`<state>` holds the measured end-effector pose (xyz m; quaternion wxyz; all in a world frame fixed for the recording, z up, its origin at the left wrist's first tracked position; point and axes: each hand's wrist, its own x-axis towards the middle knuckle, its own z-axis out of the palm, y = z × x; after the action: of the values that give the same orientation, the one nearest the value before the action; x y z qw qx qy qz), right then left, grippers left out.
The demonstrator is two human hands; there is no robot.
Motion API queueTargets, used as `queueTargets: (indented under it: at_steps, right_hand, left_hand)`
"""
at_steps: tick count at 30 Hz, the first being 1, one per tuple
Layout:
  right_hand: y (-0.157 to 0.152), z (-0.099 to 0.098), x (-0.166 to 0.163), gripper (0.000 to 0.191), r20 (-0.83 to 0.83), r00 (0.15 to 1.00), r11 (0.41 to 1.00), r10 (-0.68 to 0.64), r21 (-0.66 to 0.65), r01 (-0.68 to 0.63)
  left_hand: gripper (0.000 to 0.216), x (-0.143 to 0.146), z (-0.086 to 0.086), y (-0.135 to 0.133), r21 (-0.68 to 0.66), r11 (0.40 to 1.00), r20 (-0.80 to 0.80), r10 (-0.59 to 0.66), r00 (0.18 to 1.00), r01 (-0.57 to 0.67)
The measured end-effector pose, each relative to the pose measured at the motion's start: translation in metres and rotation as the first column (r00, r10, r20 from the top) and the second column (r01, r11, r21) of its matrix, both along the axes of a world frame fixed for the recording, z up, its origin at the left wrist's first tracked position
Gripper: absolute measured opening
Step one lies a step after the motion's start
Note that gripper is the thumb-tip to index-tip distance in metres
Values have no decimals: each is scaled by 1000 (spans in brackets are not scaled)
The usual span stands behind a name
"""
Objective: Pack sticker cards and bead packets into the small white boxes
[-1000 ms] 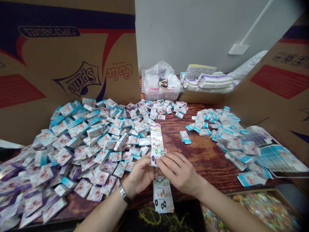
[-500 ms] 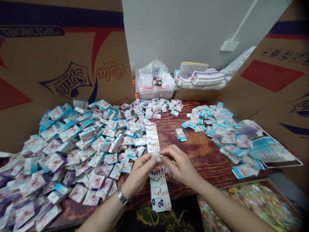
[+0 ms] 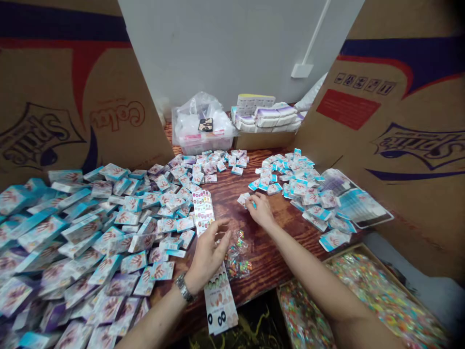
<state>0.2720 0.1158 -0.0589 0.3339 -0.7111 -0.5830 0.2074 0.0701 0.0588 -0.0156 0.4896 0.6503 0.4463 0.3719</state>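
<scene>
My right hand (image 3: 260,210) is over the middle of the table, its fingertips pinched at the edge of a small white-and-blue box (image 3: 243,199). My left hand (image 3: 208,253) hovers above a strip of stacked nail-sticker sheets (image 3: 222,303), fingers curved and apart, with nothing visible in them. The strip's far end shows beyond that hand. Small clear bags with colourful bits (image 3: 240,252) lie just right of my left hand. The right fingertips are partly hidden behind the hand.
A large heap of small boxes (image 3: 105,237) covers the left side. A smaller heap (image 3: 308,194) lies at the right, beside printed sheets (image 3: 358,198). Behind are a plastic tub (image 3: 207,143) and a carton (image 3: 265,140). Big cardboard boxes flank the table. An open carton of colourful packets (image 3: 378,295) stands front right.
My hands were together over the sheets, holding a small white item. They have parted: my right hand has moved forward and right to the small box. The view has turned right.
</scene>
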Motion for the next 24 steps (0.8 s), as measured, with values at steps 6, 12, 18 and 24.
queueTargets:
  at_steps: [6,12,18,24]
  right_hand:
    - [12,-31,3,6,-180,983,997,-45,-62,35]
    - [-28,5,-14,28,-548,834,984,69,-99,-147]
    - [-75,45,-39,27,-939,338,902,-56,-193,-387]
    - [-66,36,-14,31,-684,709,915,170,-158,-371]
  left_hand:
    - [23,-9,-6,10,125,992,-106,26,994,-13]
    - [54,-12,-4,23,550,783,-417,-43,908,290]
    - [59,-11,-2,24,648,562,-591,-56,804,515]
    - [40,-30,0,14,506,799,-511,-27,859,326]
